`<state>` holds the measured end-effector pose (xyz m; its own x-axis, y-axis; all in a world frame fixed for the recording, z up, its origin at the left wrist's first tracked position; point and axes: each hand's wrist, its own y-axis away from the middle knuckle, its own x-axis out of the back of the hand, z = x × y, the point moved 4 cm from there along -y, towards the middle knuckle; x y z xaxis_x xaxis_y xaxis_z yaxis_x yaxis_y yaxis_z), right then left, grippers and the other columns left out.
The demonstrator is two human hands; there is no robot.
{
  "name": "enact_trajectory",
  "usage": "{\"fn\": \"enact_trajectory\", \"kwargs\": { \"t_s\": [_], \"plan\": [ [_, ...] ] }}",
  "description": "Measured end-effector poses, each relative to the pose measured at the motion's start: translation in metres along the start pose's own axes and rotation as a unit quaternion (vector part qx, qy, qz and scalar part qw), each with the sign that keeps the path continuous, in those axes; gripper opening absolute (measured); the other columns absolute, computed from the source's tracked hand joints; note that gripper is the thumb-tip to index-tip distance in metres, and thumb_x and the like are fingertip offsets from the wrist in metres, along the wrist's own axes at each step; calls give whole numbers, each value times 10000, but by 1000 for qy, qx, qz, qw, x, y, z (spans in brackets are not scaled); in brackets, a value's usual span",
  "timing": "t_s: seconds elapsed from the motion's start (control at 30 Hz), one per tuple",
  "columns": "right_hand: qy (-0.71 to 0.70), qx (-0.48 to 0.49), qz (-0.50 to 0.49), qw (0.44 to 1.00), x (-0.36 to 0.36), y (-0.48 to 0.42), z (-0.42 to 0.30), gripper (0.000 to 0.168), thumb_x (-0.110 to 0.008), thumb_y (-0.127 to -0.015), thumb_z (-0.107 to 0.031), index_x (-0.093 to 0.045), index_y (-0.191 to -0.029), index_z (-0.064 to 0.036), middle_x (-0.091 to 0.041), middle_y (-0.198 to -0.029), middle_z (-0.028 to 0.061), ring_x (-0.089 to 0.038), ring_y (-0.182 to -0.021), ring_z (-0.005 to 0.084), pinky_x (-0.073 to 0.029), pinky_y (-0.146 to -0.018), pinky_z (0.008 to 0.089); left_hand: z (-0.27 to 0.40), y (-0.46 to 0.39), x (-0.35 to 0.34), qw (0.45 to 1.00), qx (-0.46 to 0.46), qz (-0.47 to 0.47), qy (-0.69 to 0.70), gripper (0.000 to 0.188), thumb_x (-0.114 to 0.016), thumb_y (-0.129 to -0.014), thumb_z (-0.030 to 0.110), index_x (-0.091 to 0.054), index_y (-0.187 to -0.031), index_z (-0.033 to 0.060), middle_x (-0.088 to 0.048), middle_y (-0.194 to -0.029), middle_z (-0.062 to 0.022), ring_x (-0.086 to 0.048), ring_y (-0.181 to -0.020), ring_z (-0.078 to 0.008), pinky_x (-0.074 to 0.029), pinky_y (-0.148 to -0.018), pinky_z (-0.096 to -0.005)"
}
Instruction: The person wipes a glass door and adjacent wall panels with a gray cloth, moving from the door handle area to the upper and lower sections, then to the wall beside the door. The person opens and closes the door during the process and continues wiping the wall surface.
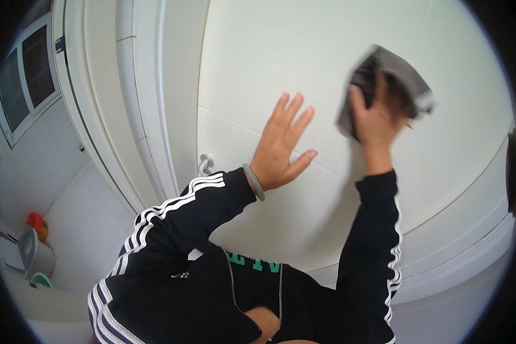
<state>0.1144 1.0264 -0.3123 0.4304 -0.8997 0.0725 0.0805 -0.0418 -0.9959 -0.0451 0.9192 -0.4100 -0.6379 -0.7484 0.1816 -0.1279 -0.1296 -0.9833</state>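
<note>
A white door (pixel 258 77) with a metal lever handle (pixel 205 164) at its left edge fills the view before me. My right hand (pixel 378 116) is on a grey-brown cloth (pixel 402 64) against the upper right part of the door; hand and cloth are blurred, and some fingers are hidden in the cloth's folds. My left hand (pixel 286 139) holds nothing, its fingers apart, over the middle of the door. Whether its palm touches the surface I cannot tell. A grey bangle (pixel 253 182) circles my left wrist.
The white door frame (pixel 99 86) runs along the left. Beyond it are a tiled room with a window (pixel 30 73), a grey-white bin (pixel 36 253), a red item (pixel 35 220) and a green basin (pixel 41 280). A dark object (pixel 512 172) stands at the far right edge.
</note>
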Motion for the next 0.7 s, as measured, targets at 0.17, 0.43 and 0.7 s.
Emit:
{"fn": "enact_trajectory", "kwargs": {
  "t_s": [0.17, 0.43, 0.7],
  "plan": [
    [49, 66, 122, 989, 35, 15, 49, 550, -599, -840, -435, -524, -1258, -87, -485, -1257, 205, -375, -1219, 419, -169, -1075, 555, 1, 1, 12, 998, 3, -51, -34, 686, -643, -794, 174, -344, -1396, 34, -233, -1483, -217, -171, -1381, -425, -216, -1092, -494],
    [-218, 324, -102, 915, -13, 78, -58, 502, -650, -726, -298, -590, -1197, -134, -560, -1221, 96, -477, -1178, 294, -227, -1055, 561, -27, 6, -11, 998, 5, -52, -43, 732, -641, -794, 187, -293, -1416, 17, -201, -1493, -224, -149, -1380, -445, -178, -1104, -505],
    [-157, 344, 82, 922, -3, -60, -101, 427, -654, -706, -427, -674, -1061, -189, -618, -984, 142, -548, -944, 370, -283, -1026, 555, -48, -35, 24, 988, 62, 133, -57, 739, -570, -824, 121, -192, -1445, -15, -175, -1508, -206, -127, -1410, -347, -124, -1134, -412]
  ]
}}
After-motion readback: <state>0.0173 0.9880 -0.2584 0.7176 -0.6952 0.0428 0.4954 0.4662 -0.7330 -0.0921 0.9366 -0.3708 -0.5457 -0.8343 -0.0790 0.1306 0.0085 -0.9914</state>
